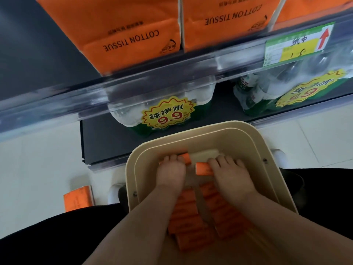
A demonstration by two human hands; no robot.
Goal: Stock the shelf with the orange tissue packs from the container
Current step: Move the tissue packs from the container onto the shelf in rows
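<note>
A beige container (250, 148) stands below me with several orange tissue packs (189, 213) lying in rows inside. Both my hands reach down into its far end. My left hand (172, 170) is closed over one orange pack (186, 157), whose end shows past my fingers. My right hand (232, 174) grips another orange pack (202, 168) by its right part. Above, the shelf (172, 73) holds large orange "COTTON TISSUE" packs (122, 35) standing side by side behind a clear rail.
Wrapped water bottle packs (162, 109) with yellow 9.9 price stickers sit on the dark bottom shelf. A green and yellow price tag (298, 44) hangs on the rail at right. One orange pack (78, 197) lies on the white tile floor at left.
</note>
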